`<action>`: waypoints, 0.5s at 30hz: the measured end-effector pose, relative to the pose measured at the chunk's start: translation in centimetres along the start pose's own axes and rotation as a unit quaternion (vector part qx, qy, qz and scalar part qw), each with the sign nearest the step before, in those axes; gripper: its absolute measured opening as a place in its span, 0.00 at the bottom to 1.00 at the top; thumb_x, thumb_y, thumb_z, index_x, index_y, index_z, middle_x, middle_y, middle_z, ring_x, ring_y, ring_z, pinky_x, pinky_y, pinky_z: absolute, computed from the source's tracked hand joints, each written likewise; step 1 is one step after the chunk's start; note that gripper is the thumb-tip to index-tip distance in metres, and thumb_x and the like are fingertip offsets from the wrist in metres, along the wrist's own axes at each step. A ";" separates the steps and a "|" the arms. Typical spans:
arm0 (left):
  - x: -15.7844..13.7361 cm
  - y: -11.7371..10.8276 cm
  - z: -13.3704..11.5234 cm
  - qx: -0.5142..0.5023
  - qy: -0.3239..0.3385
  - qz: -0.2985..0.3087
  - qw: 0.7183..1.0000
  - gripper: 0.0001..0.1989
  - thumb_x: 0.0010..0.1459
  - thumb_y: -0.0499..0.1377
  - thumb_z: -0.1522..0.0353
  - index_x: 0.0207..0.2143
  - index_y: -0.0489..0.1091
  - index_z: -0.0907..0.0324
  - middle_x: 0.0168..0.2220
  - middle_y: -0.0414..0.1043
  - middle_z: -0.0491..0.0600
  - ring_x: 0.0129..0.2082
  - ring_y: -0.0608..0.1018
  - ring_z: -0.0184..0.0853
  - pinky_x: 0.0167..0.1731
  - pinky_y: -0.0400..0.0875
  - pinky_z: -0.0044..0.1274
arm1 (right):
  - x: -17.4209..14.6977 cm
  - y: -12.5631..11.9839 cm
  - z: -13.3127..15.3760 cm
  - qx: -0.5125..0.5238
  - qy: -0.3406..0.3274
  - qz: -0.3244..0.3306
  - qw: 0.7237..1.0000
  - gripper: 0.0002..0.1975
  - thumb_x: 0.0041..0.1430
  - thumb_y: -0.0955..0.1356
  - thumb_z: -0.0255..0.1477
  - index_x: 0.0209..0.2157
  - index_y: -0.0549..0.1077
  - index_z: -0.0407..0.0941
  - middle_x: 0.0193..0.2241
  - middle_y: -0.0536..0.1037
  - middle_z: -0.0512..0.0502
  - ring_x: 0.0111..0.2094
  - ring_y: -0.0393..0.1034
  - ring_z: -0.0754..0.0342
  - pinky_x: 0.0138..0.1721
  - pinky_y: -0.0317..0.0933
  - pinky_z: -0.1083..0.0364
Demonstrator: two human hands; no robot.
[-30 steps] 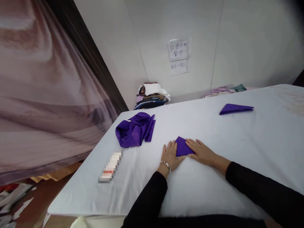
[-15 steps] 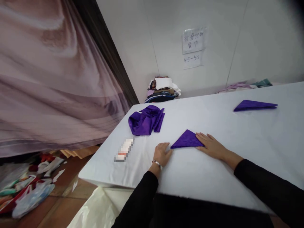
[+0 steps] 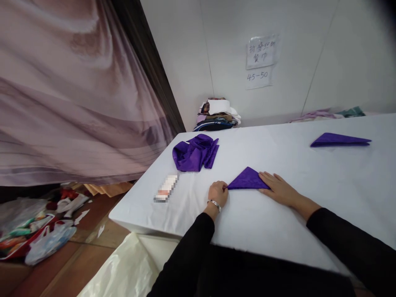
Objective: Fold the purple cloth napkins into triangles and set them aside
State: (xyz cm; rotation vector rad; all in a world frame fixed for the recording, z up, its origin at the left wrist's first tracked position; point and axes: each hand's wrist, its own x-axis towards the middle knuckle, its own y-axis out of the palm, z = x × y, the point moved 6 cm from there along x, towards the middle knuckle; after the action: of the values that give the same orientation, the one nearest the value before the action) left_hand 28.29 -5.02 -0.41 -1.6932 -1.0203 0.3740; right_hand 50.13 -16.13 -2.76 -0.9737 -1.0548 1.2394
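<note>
A purple cloth napkin (image 3: 248, 180), folded into a triangle, lies flat on the white-covered table (image 3: 266, 222) before me. My left hand (image 3: 218, 192), with a bracelet at the wrist, pinches the napkin's left corner between thumb and fingers. Across its right end my right hand (image 3: 277, 187) lies flat, fingers stretched out over the cloth. Farther right rests another folded purple napkin (image 3: 340, 140), long and pointed. A crumpled heap of purple cloth (image 3: 196, 153) sits at the table's left back.
A blurred-out rectangular object (image 3: 166, 188) lies left of my left hand. Stacked clothes (image 3: 218, 114) stand behind the table by the wall. A pale plastic bag (image 3: 126, 268) is at the near left edge, and plastic bags (image 3: 52, 241) lie on the floor.
My left hand has closed from loosely spread fingers to a pinch on the napkin's left corner. The right hand stays on the right end. The whole view has shifted slightly.
</note>
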 end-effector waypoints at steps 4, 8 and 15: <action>-0.2 -0.3 -0.5 0.032 0.026 0.012 0.999 0.08 0.52 0.52 0.76 0.32 0.68 0.57 0.31 0.71 0.46 0.34 0.70 0.33 0.38 0.66 0.25 | 0.0 0.0 0.0 -0.004 0.008 0.015 1.000 0.37 0.58 0.52 0.51 0.63 0.44 0.46 0.62 0.50 0.45 0.62 0.39 0.46 0.60 0.38 0.43; -0.2 -0.3 -1.0 0.074 0.062 0.037 0.995 0.09 0.54 0.50 0.76 0.33 0.68 0.58 0.33 0.70 0.48 0.36 0.69 0.34 0.39 0.65 0.26 | 0.0 0.0 0.0 -0.006 0.006 0.012 1.000 0.36 0.58 0.52 0.51 0.63 0.44 0.46 0.62 0.49 0.45 0.62 0.39 0.47 0.60 0.38 0.44; -0.4 -0.1 -1.4 0.135 0.142 0.093 0.976 0.11 0.56 0.49 0.77 0.33 0.68 0.58 0.35 0.68 0.50 0.38 0.68 0.36 0.39 0.64 0.27 | 0.1 0.3 -0.2 0.002 -0.004 0.003 1.000 0.36 0.58 0.52 0.51 0.63 0.43 0.47 0.62 0.50 0.46 0.62 0.40 0.47 0.60 0.38 0.43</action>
State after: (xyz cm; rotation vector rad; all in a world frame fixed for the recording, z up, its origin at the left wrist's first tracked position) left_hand 28.94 -6.15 0.12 -1.5446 -0.5749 0.3620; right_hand 50.29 -16.01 -3.07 -0.9708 -1.0561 1.2494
